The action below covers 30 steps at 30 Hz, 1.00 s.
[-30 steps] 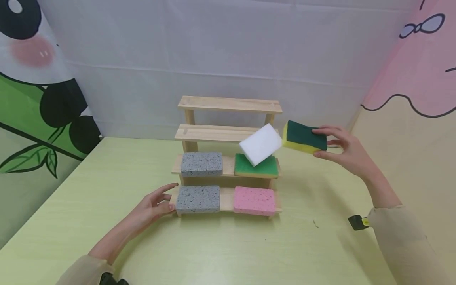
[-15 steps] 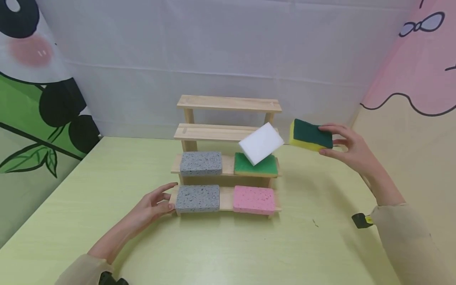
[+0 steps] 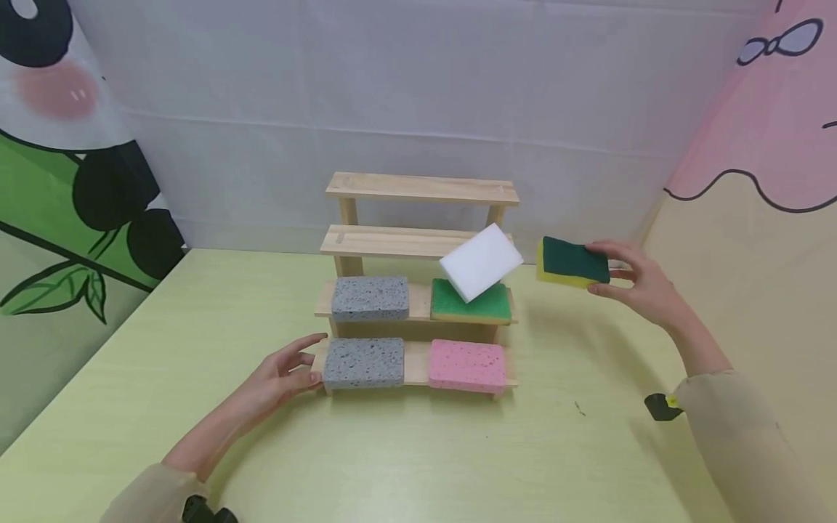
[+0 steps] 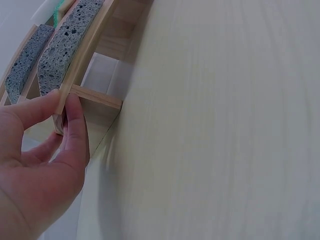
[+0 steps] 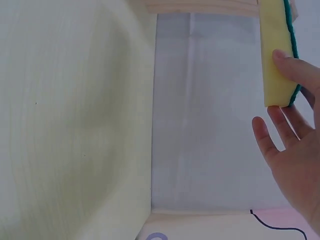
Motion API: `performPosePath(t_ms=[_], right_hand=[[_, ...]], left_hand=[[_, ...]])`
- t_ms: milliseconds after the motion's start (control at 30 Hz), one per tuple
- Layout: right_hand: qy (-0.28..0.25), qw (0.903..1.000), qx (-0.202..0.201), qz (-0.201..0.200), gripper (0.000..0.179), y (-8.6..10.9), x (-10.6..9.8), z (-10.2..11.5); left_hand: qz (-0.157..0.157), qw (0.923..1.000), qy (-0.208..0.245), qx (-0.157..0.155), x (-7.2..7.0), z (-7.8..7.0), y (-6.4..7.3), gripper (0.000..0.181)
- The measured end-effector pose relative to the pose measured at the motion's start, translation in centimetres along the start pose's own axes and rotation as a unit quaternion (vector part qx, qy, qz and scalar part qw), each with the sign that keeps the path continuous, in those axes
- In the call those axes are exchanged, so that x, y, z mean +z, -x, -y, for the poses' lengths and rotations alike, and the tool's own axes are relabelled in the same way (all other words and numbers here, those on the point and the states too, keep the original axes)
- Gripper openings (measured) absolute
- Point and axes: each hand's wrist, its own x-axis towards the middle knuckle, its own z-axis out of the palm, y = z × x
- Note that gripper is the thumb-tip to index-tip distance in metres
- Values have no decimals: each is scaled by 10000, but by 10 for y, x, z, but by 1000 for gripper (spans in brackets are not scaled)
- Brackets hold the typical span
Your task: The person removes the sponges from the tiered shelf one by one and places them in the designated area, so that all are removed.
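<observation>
My right hand (image 3: 644, 285) holds a yellow sponge with a dark green scouring face (image 3: 575, 259) up in the air, right of the stepped wooden rack (image 3: 421, 189). In the right wrist view the thumb lies on the yellow side of that sponge (image 5: 276, 60). My left hand (image 3: 275, 381) pinches the left end of the rack's lowest board, thumb on one face and fingers on the other, as the left wrist view shows. Beside its thumb lies a grey speckled sponge (image 3: 363, 362). A white sponge (image 3: 481, 262) leans tilted on a green-topped sponge (image 3: 469, 302) on the second step.
On the lowest step, right side, sits a pink sponge (image 3: 467, 365). Another grey sponge (image 3: 370, 298) lies on the second step's left. The rack stands on a pale yellow-green table (image 3: 418, 457), with a white cloth backdrop (image 3: 418, 80) behind it.
My right hand has carried the green-and-yellow sponge slightly right, away from the white sponge, then a little lower. The left hand and the rack stay in place.
</observation>
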Motion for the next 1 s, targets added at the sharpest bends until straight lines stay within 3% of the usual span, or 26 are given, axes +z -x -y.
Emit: performPosePath(t_ms=[767, 1000], right_hand=[[366, 9973, 206, 604, 69, 0, 34, -44], [94, 9957, 293, 880, 71, -1, 44, -53]], left_hand=[[41, 10000, 79, -33, -1, 0, -1, 71], [42, 9999, 94, -59, -1, 1, -1, 71]])
